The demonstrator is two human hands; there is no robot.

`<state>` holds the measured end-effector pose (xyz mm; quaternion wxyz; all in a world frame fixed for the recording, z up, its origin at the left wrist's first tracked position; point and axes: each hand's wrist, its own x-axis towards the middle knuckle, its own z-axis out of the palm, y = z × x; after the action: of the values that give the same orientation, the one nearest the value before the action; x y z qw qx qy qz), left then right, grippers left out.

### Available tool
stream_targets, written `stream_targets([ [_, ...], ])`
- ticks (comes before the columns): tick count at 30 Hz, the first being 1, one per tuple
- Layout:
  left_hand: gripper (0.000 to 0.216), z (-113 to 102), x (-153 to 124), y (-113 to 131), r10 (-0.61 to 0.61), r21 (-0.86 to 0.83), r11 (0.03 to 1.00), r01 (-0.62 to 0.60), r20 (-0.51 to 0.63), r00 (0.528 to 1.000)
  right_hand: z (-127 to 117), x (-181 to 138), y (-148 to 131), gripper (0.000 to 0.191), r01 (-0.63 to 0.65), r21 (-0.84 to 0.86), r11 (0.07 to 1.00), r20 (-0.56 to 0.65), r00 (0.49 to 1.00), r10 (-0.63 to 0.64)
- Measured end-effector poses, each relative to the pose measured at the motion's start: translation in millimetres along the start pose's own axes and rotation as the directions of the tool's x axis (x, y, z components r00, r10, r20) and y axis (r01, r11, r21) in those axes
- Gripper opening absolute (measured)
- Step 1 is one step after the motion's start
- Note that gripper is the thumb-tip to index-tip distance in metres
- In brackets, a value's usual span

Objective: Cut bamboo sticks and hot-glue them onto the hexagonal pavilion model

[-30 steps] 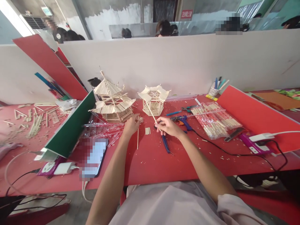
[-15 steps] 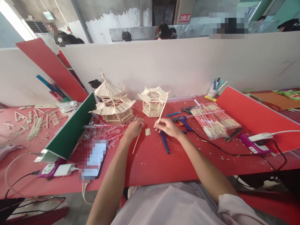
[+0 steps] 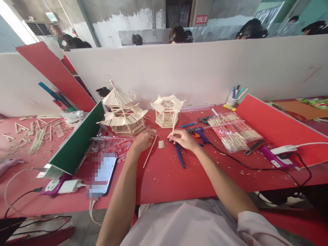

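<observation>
My right hand (image 3: 183, 139) is closed around the lower end of a thin wooden stick (image 3: 175, 122), which stands nearly upright. Under that hand lie blue-handled cutters (image 3: 180, 155), their head hidden by the fingers. My left hand (image 3: 144, 140) rests low over the table with its fingers bent together near small wood bits (image 3: 153, 131); whatever they may pinch is hidden. Between the hands, a long loose stick (image 3: 150, 151) lies slanted beside a small row of short cut sticks (image 3: 161, 144). Behind them stands a six-sided stick pavilion (image 3: 167, 111). A taller two-roofed stick pavilion (image 3: 123, 112) is left of it.
On the right are a blue glue gun (image 3: 202, 134) with a black cord, bagged chopsticks (image 3: 234, 131) and a red board (image 3: 284, 128). A green board (image 3: 77, 140), plastic wrappers (image 3: 112, 143) and a phone (image 3: 104, 174) are on the left. A white partition (image 3: 200, 71) runs behind.
My left hand has moved left, away from the long loose stick, which now shows fully. The stick in my right hand has tipped more upright and lower.
</observation>
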<state>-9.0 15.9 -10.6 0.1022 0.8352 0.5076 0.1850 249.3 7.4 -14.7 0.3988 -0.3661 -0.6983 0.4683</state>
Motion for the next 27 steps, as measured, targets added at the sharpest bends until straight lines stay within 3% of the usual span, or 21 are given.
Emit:
stream_targets([
  [5, 0.062, -15.0, -9.0, 8.9, -0.169, 0.158, 0.971, 0.179, -0.074, 0.983, 2.6, -0.8, -1.4, 0.031, -0.001, 0.0, 1.0, 0.014, 1.0, 0.001],
  [10, 0.051, -43.4, -20.2, 23.0, -0.348, 0.27, 0.893, 0.36, -0.092, 0.933, 2.2, -1.3, -3.7, 0.029, -0.025, 0.01, 1.0, 0.016, 1.0, 0.025],
  [13, 0.037, -60.4, -34.8, 18.9, -0.463, 0.341, 0.824, 0.452, -0.053, 0.885, 1.3, -0.9, -3.2, 0.028, -0.027, 0.0, 1.0, 0.017, 0.999, 0.027],
  [17, 0.03, -75.8, -55.5, 2.8, -0.528, 0.375, 0.791, 0.484, 0.017, 0.849, 1.2, -0.6, -1.4, 0.027, -0.025, -0.013, 1.0, 0.018, 1.0, 0.025],
  [21, 0.035, -76.6, -65.5, -9.2, -0.563, 0.384, 0.793, 0.472, 0.169, 0.809, 1.3, -0.6, 0.7, 0.028, -0.013, -0.026, 1.0, 0.021, 1.0, 0.014],
  [24, 0.035, -67.8, -67.3, -14.4, -0.541, 0.406, 0.808, 0.428, 0.22, 0.812, 1.2, -0.4, 2.9, 0.027, -0.016, -0.036, 0.999, 0.03, 0.999, 0.017],
  [27, 0.02, -58.9, -66.4, -16.1, -0.513, 0.424, 0.814, 0.396, 0.208, 0.833, 1.8, -0.3, 4.0, 0.027, -0.018, -0.039, 0.999, 0.037, 0.999, 0.019],
])
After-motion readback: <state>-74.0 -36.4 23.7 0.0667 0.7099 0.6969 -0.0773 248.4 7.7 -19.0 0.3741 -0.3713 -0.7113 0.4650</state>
